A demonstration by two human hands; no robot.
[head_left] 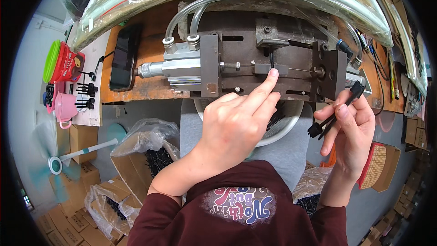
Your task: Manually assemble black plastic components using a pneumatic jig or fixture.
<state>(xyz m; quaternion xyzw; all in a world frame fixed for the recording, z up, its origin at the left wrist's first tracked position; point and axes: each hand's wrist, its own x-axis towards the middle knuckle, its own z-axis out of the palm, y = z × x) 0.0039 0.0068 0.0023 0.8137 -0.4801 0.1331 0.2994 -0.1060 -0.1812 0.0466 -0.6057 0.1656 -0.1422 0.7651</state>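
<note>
My left hand (239,118) reaches over a dark metal bench fixture (211,66), index finger stretched out. Its fingertip touches the lower end of a thin black plastic stem (271,56) standing in a small grey block at the fixture's middle. The other fingers are loosely bent and the thumb is hidden. Thin metal rods run toward the block from both sides. My right hand (350,125), raised at the fixture's right end, pinches several black plastic stems (336,115) with knobbed ends between thumb and fingers.
A white basket (291,127) with black pieces sits at my lap under the bench edge. A phone (125,57) lies left of the silver cylinder (182,66). Clear hoses (195,7) arch behind. Pink cup (65,108), fan (55,165) and lined cartons (136,166) stand left.
</note>
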